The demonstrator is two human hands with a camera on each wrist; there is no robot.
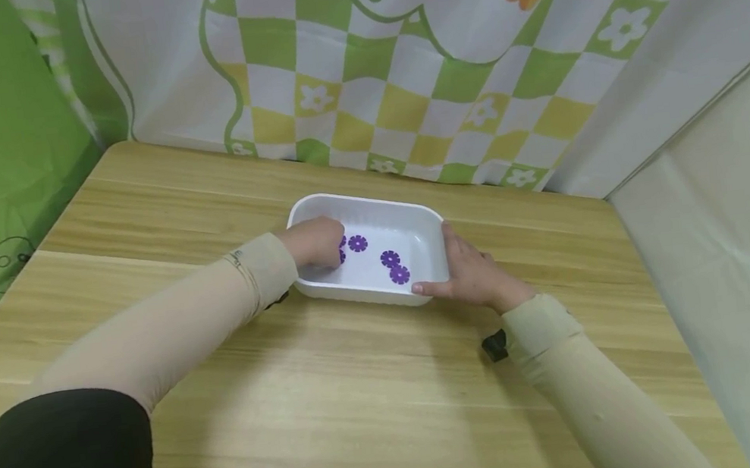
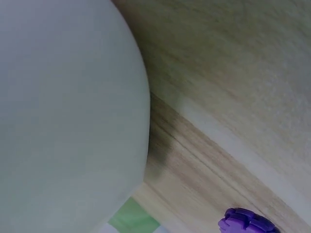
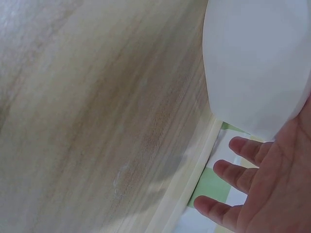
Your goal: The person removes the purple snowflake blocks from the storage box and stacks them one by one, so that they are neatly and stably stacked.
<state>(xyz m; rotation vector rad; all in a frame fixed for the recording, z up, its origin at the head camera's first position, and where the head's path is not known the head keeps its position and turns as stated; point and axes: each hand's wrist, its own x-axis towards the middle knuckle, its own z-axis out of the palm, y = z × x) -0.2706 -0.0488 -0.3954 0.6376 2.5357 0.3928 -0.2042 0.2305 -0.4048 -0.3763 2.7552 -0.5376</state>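
The right grip (image 1: 473, 265) clamps the white tray (image 1: 380, 218), the left grip (image 1: 318, 241) inside, its hold unclear.

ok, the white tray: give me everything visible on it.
White tray: oblong, rounded corners, smooth-looking sides, slim raised rim, glossy inside; looks like plastic. Open-topped and upright on the wooden table, its long side roughly along the table's far edge. Purple flower-shaped discs lie inside, some partly hidden by the left hand, which reaches in over the left end; whether it touches the tray is unclear. The right hand rests against the right end, thumb over the near rim.
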